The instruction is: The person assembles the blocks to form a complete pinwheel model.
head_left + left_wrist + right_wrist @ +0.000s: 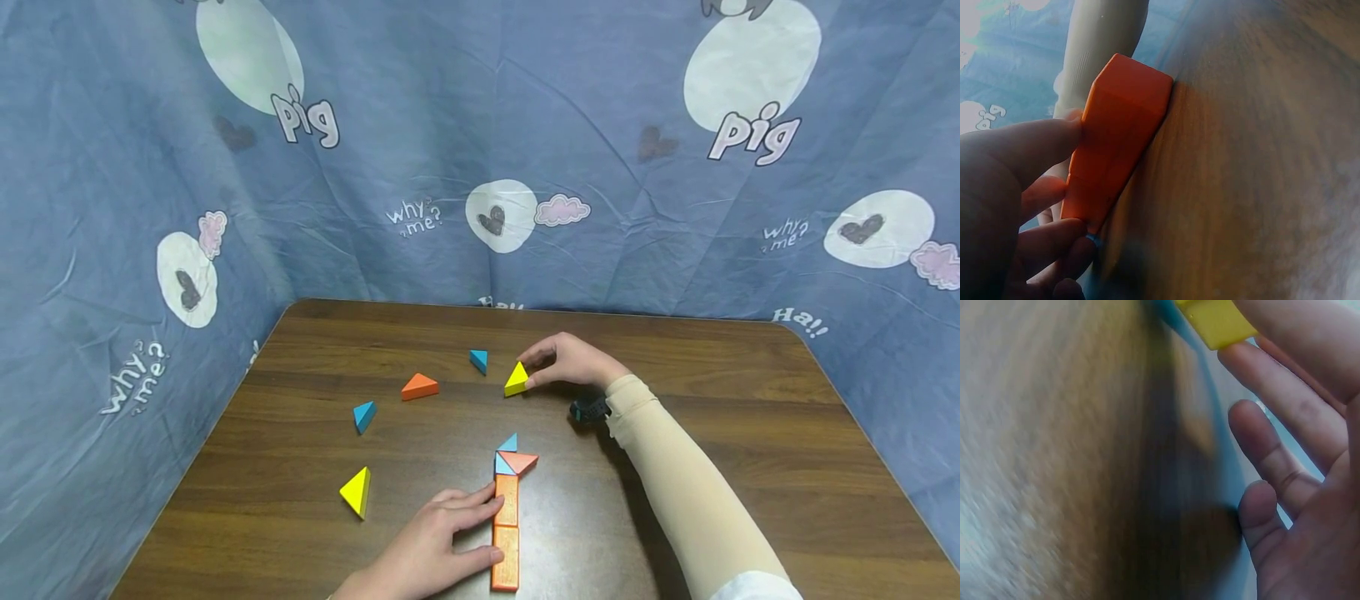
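My right hand [573,362] pinches a yellow triangular block [516,381] between thumb and forefinger over the far middle of the table. In the right wrist view the same yellow block [1219,322] shows at the top, the other fingers spread apart from it. My left hand [435,537] touches the left side of two orange rectangular blocks [506,557] laid end to end, thumb by the nearer one, fingertips by the farther. Beyond them lie a small blue triangle [503,465], an orange triangle [519,462] and another blue triangle [509,443], forming one figure with the rectangles.
Loose on the wooden table [712,467] lie a blue triangle [479,361], an orange triangle [420,387], another blue triangle [363,416] and a yellow triangle [357,492]. A printed blue cloth [420,275] hangs behind the table and along its sides.
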Available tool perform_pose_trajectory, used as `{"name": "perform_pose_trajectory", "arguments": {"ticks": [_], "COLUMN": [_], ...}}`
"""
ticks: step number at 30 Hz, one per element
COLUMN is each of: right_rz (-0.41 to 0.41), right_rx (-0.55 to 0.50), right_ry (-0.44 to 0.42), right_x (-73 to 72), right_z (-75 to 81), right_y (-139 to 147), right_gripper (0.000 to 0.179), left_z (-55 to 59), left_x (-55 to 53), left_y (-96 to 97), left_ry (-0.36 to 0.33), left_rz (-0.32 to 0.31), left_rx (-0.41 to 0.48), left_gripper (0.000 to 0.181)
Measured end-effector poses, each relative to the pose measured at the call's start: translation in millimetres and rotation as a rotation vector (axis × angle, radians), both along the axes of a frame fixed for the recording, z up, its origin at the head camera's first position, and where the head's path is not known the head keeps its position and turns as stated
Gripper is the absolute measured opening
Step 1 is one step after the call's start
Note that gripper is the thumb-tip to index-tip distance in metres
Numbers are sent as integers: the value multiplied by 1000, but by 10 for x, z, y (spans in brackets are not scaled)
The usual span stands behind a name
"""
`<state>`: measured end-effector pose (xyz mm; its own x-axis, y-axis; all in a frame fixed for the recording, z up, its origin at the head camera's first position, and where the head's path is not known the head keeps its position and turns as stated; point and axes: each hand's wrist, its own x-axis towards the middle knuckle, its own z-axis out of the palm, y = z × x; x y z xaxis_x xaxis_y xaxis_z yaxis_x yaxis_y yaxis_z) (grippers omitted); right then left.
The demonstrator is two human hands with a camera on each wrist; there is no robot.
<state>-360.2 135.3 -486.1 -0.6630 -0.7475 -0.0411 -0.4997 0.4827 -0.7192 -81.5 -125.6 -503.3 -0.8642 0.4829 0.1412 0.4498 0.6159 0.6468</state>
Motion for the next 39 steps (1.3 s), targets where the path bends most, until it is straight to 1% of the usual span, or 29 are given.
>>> {"name": "perform_pose_trajectory", "arguments": {"ticks": [6, 9, 13, 24, 30, 39], "right_rz": [45, 80, 133, 237, 252, 279], "right_rx": [-36, -55, -66, -52, -31, 32], "right_ry": [-26, -50, -60, -79, -92, -83], "right_x": [81, 118, 156, 240, 272, 295], "right_z": [19, 26, 28, 21, 25, 27], "right_y": [-42, -68, -105, -232, -269, -320], "right_gripper": [51, 50, 49, 46, 43, 44], "left_z": [5, 9, 14, 4, 9, 9], "left_x": [-6, -6, 0, 2, -4, -1], "left_y": [-1, -1, -1, 1, 2, -1], "left_ry": [-11, -11, -6, 17, 17, 19], "left_rz": [-3, -5, -2, -2, -8, -9], "left_rx": [-3, -1, 3, 5, -2, 4], "left_gripper": [59, 59, 58, 58, 58, 57]}}
